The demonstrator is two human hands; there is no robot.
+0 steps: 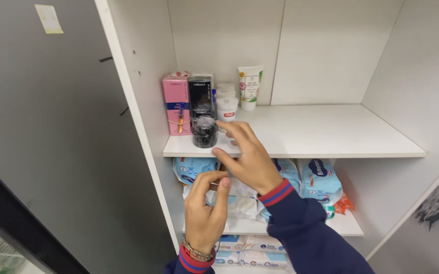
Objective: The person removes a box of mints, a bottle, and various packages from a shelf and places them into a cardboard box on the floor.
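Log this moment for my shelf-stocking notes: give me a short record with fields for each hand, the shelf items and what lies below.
left hand: raised below the shelf edge, pinching something small, unclear what
right hand: fingers at the shelf edge, beside the dark round jar
upper shelf: pink box, black box, white tub, white tube
lower shelf: blue soft packs

Even, soft indoor light fell from above and in front, leaving the white shelf (321, 132) bright without glare, faint shadows under it, mild wide-angle bending at the frame edges, and slight softness on the near hands.
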